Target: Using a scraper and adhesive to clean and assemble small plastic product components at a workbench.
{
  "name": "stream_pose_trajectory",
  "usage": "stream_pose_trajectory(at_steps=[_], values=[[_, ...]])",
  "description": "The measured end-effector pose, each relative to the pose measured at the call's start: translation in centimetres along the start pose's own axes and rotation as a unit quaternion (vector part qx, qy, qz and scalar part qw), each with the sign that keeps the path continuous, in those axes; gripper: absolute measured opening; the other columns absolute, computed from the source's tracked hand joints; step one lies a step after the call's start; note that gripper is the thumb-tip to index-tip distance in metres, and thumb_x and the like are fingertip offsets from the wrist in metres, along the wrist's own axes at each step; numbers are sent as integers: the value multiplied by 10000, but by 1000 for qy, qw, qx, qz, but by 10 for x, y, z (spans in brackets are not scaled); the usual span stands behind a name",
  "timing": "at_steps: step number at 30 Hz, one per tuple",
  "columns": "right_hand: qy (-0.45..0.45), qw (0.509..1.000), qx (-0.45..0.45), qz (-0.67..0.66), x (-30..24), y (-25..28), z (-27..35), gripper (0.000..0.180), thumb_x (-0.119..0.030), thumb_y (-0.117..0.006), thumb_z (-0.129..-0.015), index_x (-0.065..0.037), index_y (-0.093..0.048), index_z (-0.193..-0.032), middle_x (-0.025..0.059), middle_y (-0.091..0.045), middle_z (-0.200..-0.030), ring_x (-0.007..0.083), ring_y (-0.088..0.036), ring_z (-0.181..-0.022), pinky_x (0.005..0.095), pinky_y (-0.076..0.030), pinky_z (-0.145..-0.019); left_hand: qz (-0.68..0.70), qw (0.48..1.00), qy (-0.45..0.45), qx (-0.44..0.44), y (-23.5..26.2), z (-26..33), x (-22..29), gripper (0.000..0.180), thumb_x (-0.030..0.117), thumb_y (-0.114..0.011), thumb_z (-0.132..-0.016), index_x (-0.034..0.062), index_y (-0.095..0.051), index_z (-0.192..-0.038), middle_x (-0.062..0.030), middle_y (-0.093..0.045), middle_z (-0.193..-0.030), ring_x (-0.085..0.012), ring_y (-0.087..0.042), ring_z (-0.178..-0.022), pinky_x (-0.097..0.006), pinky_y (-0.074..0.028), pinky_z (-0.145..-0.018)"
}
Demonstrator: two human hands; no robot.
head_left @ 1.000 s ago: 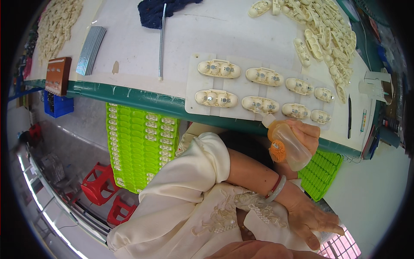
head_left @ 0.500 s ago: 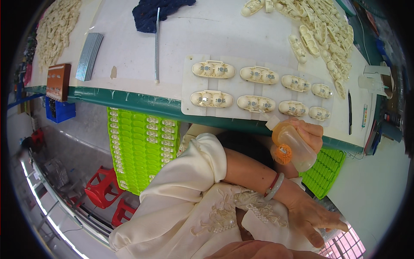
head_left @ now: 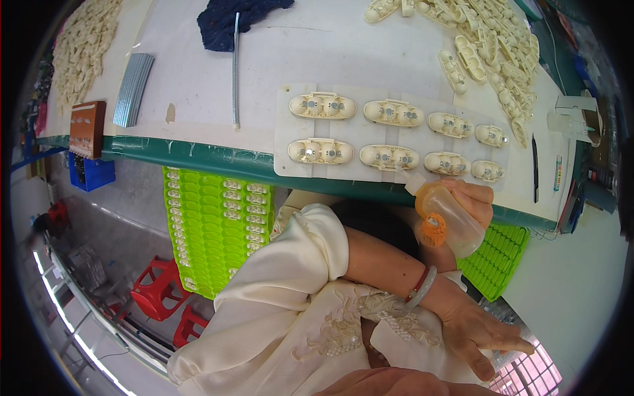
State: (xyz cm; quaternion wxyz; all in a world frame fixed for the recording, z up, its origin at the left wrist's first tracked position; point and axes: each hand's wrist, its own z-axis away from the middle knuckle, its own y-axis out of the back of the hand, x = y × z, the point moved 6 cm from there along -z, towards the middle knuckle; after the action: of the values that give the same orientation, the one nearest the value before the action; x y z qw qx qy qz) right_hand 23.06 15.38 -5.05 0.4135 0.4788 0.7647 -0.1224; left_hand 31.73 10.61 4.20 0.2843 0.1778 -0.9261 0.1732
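My right hand (head_left: 474,201) is closed around a clear squeeze bottle (head_left: 457,224) with an orange collar and a pale nozzle. The bottle is tilted, its nozzle tip close to a cream oval casing (head_left: 389,158) in the near row. A round, textured orange piece (head_left: 433,231) sits beside the bottle, by the wrist. Two rows of such casings, fitted with small silvery discs, lie on a white board (head_left: 360,173) at the table's edge. My left hand (head_left: 485,333), bracelets at its wrist, reaches across my body with fingers spread, holding nothing visible.
Loose cream casings (head_left: 492,49) are heaped at the far right, with another pile (head_left: 86,49) far left. Silvery strips (head_left: 134,89), a dark blue cloth (head_left: 221,26) and a brown box (head_left: 87,129) rest on the table (head_left: 198,92). A green tray (head_left: 218,231) hangs below, near red stools (head_left: 158,287).
The view has shifted slightly, so the table and casings appear a little further left. The bottle remains in my right hand at the near row; my left hand stays spread.
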Motion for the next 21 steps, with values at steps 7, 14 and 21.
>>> stream_pose_trajectory(at_steps=[7, 14, 21], values=[[25, 999, -44, 19, -2, -3, -9, 359, -97, -743, -681, 63, -614, -975, 227, -599, -922, 283, -637, -730, 364, -526, -677, 12, 1000, -15, 22, 1, -2, -6, 1034, 724, -345, -803, -92, -68, -1375, -219, -369, -1098, -365, -422, -1046, -393, -347, -903], [41, 999, -13, -19, 9, -4, -1, 378, -230, -714, -720, 40, -588, -951, 164, -541, -925, 251, -589, -779, 326, -525, -675, 5, 999, -24, 22, 4, 0, -2, 1033, 717, -369, -800, -84, -70, -1380, -217, -375, -1090, -362, -419, -1061, -402, -345, -907], [58, 983, 68, 161, -2, 11, 1, 475, -451, -654, -782, -2, -569, -911, 93, -503, -911, 224, -536, -825, 264, -507, -634, -29, 999, -22, 30, -3, -3, -21, 1012, 702, -372, -811, -71, -62, -1385, -210, -380, -1094, -356, -431, -1053, -401, -359, -887]])
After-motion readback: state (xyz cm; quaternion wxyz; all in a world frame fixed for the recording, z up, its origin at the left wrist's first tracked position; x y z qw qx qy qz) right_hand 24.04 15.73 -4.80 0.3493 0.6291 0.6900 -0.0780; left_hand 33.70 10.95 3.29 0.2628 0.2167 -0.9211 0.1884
